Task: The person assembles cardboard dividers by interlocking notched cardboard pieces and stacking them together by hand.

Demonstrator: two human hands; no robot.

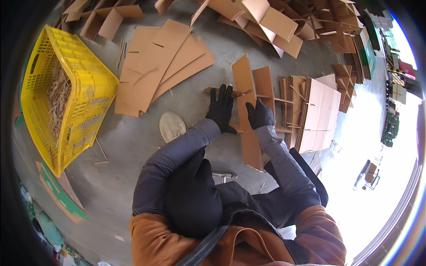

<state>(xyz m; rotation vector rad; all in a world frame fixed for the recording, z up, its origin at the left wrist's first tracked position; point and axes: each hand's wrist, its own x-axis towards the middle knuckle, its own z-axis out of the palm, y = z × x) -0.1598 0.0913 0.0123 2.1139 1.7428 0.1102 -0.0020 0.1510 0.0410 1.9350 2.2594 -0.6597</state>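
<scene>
While the right grip (261, 115) is clasping a cardboard strip (250, 144), the left grip (219, 108), spread wide, is seemingly slotting a crosspiece (238, 94), the next push needing straight alignment.

Left hand (220, 108): room leftward, divider (249, 144) rightward

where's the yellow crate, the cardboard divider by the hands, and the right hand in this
Yellow crate (85, 63): head view, on its side wall.
Cardboard divider (244, 98): head view, on its long panel.
Right hand (261, 115): head view, on the back of the black glove.
</scene>
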